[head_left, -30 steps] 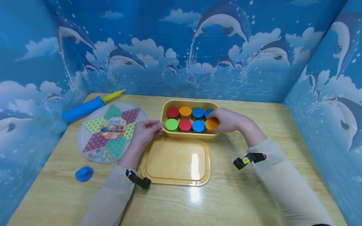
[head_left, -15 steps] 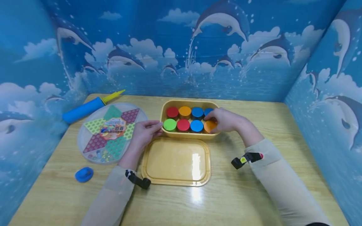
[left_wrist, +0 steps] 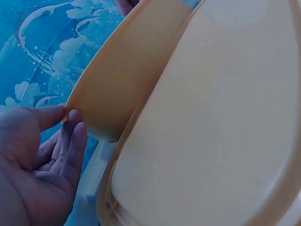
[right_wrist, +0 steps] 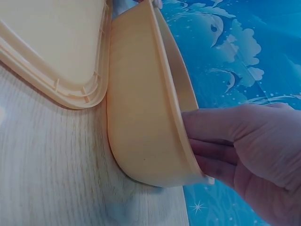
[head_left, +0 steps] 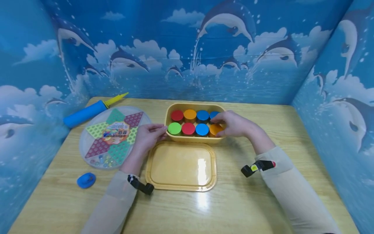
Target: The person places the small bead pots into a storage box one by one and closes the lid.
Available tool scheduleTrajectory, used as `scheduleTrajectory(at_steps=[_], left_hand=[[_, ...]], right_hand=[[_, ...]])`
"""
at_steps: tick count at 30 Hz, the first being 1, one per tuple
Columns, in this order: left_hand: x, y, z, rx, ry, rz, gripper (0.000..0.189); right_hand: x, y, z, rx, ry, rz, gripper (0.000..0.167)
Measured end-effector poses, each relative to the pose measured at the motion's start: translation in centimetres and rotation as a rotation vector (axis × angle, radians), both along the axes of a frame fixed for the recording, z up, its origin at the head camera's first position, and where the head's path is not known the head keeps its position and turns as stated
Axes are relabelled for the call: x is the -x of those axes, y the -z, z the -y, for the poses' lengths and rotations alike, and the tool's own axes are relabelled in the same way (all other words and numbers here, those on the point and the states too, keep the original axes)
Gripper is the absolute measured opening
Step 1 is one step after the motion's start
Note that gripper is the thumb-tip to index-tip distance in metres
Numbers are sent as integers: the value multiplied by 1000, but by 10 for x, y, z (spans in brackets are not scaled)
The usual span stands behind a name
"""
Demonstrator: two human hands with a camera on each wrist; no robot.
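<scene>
A yellow plastic box [head_left: 191, 139] stands on the table, holding several short round pots with coloured tops in two rows. The back row shows a red pot [head_left: 177, 116], an orange one and two blue ones; in front are a green pot [head_left: 174, 128], a red one, a blue pot [head_left: 202, 129] and an orange pot [head_left: 214, 130]. My left hand [head_left: 149, 136] pinches the box's left rim between thumb and fingers. Reaching over the right end, my right hand [head_left: 235, 123] holds the front orange pot between thumb and fingers. The right wrist view hides those fingertips behind the box wall [right_wrist: 141, 103].
A yellow lid [head_left: 181, 165] lies flat just in front of the box. To the left are a round Chinese checkers board [head_left: 97, 130] with marbles, a blue hand pump [head_left: 86, 113] and a small blue object [head_left: 86, 180]. Dolphin-printed cloth walls [head_left: 146, 81] surround the table.
The front row of pots, with the orange one in my right hand, has shifted slightly left inside the box. My left hand keeps its pinch on the rim.
</scene>
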State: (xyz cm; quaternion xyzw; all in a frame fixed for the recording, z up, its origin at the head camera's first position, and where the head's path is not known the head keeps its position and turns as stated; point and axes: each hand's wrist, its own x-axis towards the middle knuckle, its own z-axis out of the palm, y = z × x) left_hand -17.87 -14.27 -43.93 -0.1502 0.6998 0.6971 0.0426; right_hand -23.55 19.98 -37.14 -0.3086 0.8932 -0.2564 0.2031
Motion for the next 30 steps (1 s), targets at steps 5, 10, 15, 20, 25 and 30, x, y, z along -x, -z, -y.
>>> scheduleTrajectory(at_steps=[5, 10, 15, 20, 25, 30], left_hand=[[-4, -1, 6, 17, 26, -40, 39], [-15, -10, 16, 139, 86, -56, 46], [-26, -22, 29, 328, 169, -122, 48], [-35, -33, 45, 551, 227, -142, 42], [-50, -41, 54, 624, 301, 6, 40], [-64, -41, 54, 636, 335, 133, 41]], right_hand=[[-11, -2, -8, 87, 28, -23, 56], [-24, -4, -18, 164, 59, -76, 52], [-39, -6, -25, 257, 123, -88, 47], [-54, -5, -35, 274, 219, -31, 33], [-71, 4, -41, 270, 282, 82, 31], [-84, 19, -40, 299, 342, 233, 38]])
